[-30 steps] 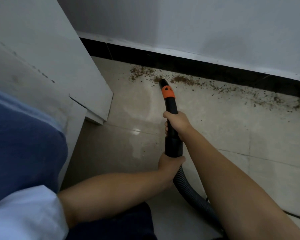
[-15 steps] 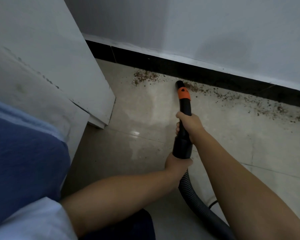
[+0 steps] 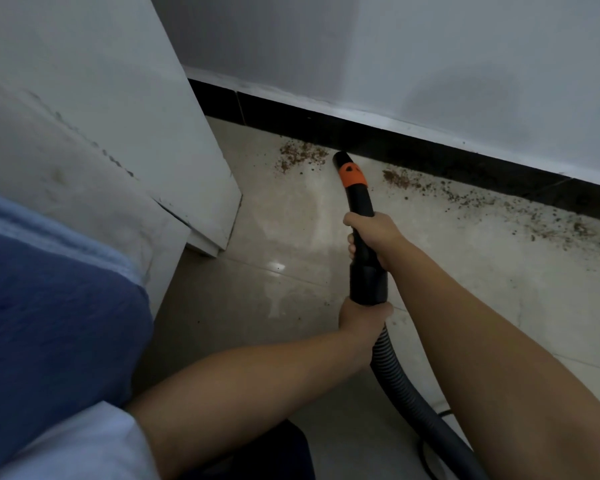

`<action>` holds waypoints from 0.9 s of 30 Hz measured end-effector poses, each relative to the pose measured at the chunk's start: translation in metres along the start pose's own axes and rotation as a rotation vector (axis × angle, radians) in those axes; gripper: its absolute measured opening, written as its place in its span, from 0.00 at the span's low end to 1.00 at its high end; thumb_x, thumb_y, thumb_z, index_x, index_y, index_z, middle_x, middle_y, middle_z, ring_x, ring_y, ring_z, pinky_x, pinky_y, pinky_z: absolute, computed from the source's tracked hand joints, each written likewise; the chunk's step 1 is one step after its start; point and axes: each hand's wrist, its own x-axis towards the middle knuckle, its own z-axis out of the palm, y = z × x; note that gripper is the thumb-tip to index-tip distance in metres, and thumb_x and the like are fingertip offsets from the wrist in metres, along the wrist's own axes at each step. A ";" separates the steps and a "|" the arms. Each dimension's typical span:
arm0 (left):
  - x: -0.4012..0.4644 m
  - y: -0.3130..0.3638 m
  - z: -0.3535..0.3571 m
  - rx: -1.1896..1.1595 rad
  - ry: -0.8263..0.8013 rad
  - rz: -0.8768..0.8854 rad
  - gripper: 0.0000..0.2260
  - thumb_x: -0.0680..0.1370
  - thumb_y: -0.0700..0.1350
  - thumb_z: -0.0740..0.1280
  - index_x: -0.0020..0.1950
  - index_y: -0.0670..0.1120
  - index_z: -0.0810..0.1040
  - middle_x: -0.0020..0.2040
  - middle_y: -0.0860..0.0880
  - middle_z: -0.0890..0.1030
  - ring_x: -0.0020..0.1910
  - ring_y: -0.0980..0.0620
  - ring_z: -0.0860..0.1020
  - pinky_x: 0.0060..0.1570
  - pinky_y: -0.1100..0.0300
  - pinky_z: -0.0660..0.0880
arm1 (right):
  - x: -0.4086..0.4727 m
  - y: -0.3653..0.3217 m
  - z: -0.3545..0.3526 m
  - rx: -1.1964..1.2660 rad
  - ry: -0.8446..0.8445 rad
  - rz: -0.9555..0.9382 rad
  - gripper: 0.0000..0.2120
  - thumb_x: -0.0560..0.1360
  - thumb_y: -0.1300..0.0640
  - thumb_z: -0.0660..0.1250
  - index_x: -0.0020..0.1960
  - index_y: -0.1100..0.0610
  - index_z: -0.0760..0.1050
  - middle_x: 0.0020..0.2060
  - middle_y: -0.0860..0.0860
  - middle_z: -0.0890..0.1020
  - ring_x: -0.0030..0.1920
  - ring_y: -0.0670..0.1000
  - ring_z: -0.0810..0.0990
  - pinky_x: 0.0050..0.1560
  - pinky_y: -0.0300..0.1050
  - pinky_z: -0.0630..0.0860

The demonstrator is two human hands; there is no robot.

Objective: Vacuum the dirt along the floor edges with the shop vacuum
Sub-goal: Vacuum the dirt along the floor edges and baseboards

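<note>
A black vacuum wand (image 3: pixel 361 209) with an orange collar (image 3: pixel 352 175) points at the black baseboard (image 3: pixel 430 157). Its nozzle tip (image 3: pixel 340 157) rests on the beige tile floor between two patches of brown dirt. One dirt patch (image 3: pixel 300 157) lies just left of the tip, and a long trail of dirt (image 3: pixel 482 202) runs right along the wall. My right hand (image 3: pixel 373 233) grips the wand's middle. My left hand (image 3: pixel 362 322) holds the wand's lower end where the ribbed grey hose (image 3: pixel 406 393) joins it.
A white cabinet panel (image 3: pixel 174 140) stands on the left, its corner near the floor at the wall. Blue and white cloth (image 3: pixel 49 323) fills the lower left. A thin black cord (image 3: pixel 440 415) lies by the hose. The white wall (image 3: pixel 430 57) rises above the baseboard.
The nozzle has slid left along the baseboard, and the dirt in the stretch it crossed is gone. Both hands keep their grip.
</note>
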 end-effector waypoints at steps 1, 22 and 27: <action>0.001 0.002 0.000 -0.007 0.001 -0.006 0.13 0.71 0.36 0.66 0.55 0.39 0.76 0.37 0.48 0.73 0.40 0.47 0.73 0.37 0.58 0.70 | 0.001 -0.002 0.002 -0.013 -0.008 -0.003 0.06 0.74 0.63 0.65 0.43 0.59 0.67 0.27 0.55 0.70 0.23 0.52 0.68 0.24 0.41 0.70; 0.008 0.039 -0.003 -0.271 0.009 -0.002 0.15 0.72 0.38 0.69 0.59 0.41 0.76 0.48 0.43 0.77 0.47 0.44 0.76 0.46 0.53 0.74 | 0.019 -0.043 0.034 -0.261 -0.092 -0.047 0.09 0.75 0.61 0.65 0.53 0.62 0.68 0.29 0.54 0.72 0.25 0.51 0.70 0.26 0.40 0.72; 0.009 0.051 -0.007 -0.308 0.013 0.010 0.08 0.73 0.38 0.68 0.51 0.43 0.74 0.42 0.45 0.74 0.39 0.47 0.73 0.42 0.55 0.71 | 0.026 -0.050 0.047 -0.308 -0.109 -0.044 0.11 0.75 0.61 0.65 0.55 0.63 0.68 0.29 0.54 0.72 0.25 0.50 0.71 0.27 0.41 0.72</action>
